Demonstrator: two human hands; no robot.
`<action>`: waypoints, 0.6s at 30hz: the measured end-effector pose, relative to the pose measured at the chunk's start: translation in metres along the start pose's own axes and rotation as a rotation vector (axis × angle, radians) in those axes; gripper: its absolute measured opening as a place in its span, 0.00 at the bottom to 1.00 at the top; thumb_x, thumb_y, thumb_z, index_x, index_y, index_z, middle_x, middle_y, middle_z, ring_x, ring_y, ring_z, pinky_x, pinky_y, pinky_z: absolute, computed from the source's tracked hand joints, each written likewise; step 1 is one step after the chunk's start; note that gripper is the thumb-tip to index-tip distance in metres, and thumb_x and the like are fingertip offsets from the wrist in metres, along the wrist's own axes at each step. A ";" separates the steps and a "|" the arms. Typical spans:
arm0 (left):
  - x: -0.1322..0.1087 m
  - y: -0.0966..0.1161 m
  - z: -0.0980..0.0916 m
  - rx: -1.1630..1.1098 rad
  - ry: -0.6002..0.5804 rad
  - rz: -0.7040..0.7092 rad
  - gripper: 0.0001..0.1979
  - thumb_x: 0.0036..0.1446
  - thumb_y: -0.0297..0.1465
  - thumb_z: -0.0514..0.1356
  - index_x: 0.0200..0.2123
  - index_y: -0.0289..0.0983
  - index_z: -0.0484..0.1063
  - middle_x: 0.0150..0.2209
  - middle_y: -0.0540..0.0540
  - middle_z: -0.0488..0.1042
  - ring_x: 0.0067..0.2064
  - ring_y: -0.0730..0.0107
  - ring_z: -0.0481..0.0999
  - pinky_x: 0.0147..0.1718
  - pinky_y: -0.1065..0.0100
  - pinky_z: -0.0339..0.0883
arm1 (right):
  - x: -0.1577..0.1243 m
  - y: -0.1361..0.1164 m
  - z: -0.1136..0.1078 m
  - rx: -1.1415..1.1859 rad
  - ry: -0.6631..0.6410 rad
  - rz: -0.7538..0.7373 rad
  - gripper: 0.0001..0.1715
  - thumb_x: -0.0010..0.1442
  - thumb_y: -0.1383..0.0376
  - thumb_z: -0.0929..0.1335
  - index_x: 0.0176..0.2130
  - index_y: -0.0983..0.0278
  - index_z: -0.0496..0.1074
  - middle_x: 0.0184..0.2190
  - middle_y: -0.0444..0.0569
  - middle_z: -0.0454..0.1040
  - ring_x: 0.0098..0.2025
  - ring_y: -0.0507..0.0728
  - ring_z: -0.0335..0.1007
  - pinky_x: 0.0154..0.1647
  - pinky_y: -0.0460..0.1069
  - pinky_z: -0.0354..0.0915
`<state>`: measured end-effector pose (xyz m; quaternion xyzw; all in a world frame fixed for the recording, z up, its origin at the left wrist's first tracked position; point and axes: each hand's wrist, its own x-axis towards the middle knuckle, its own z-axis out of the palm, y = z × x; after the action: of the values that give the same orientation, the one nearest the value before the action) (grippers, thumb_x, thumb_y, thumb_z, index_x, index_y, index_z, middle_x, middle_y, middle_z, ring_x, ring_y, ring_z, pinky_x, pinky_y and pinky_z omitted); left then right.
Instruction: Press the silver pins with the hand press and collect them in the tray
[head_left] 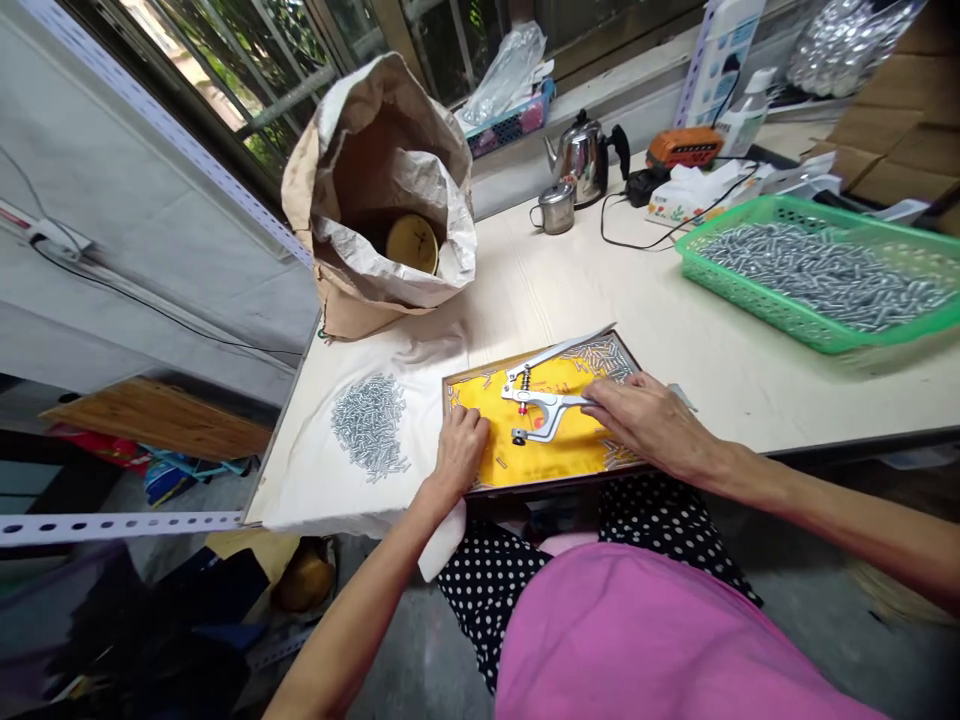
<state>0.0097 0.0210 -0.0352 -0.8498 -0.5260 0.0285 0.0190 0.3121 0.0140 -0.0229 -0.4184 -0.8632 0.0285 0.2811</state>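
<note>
A shallow tray with a yellow lining (570,445) lies at the table's near edge, with small metal pins along its sides. On it rests a silver hand press plier (541,392). My right hand (645,420) lies over the plier's lower handle, fingers curled on it. My left hand (459,450) is closed in a pinch at the tray's left side; what it holds is too small to make out.
A pile of small metal pins (371,422) sits on white cloth left of the tray. A brown paper sack (379,190) stands behind. A green basket of metal parts (817,270) is at the right. Kettle (586,155) and cup (556,208) stand far back.
</note>
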 end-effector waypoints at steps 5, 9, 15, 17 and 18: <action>-0.005 -0.018 0.004 -0.002 0.128 -0.107 0.15 0.68 0.33 0.56 0.54 0.37 0.74 0.63 0.35 0.69 0.66 0.43 0.63 0.62 0.43 0.60 | -0.009 -0.005 0.007 0.016 0.010 -0.009 0.17 0.75 0.60 0.58 0.37 0.62 0.69 0.30 0.47 0.75 0.30 0.55 0.67 0.38 0.50 0.59; -0.012 -0.017 0.015 -0.003 0.044 0.051 0.27 0.67 0.42 0.58 0.67 0.43 0.64 0.70 0.42 0.61 0.74 0.39 0.45 0.68 0.35 0.47 | -0.024 -0.009 0.013 0.045 0.029 0.011 0.15 0.74 0.61 0.58 0.39 0.61 0.69 0.32 0.47 0.76 0.31 0.55 0.68 0.37 0.49 0.60; 0.006 -0.036 0.007 0.025 0.122 -0.113 0.22 0.70 0.34 0.53 0.65 0.41 0.67 0.72 0.43 0.58 0.75 0.42 0.44 0.68 0.38 0.49 | -0.031 -0.014 0.032 0.071 -0.030 -0.011 0.17 0.74 0.61 0.57 0.37 0.59 0.69 0.28 0.45 0.74 0.28 0.55 0.66 0.34 0.51 0.57; 0.010 -0.051 -0.001 0.009 0.223 -0.207 0.20 0.70 0.31 0.53 0.61 0.40 0.72 0.69 0.41 0.63 0.73 0.45 0.51 0.67 0.42 0.53 | -0.027 -0.016 0.037 0.088 -0.079 -0.004 0.16 0.73 0.62 0.58 0.36 0.58 0.69 0.28 0.44 0.74 0.28 0.55 0.67 0.34 0.51 0.57; 0.010 -0.060 -0.005 0.000 0.259 -0.284 0.18 0.70 0.30 0.52 0.58 0.40 0.74 0.66 0.39 0.67 0.70 0.47 0.57 0.65 0.45 0.56 | -0.025 -0.016 0.039 0.095 -0.100 0.001 0.16 0.73 0.62 0.58 0.36 0.58 0.69 0.28 0.44 0.74 0.28 0.55 0.66 0.34 0.51 0.57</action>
<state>-0.0392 0.0570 -0.0269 -0.7636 -0.6338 -0.0841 0.0904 0.2932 -0.0079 -0.0627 -0.4030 -0.8737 0.0904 0.2570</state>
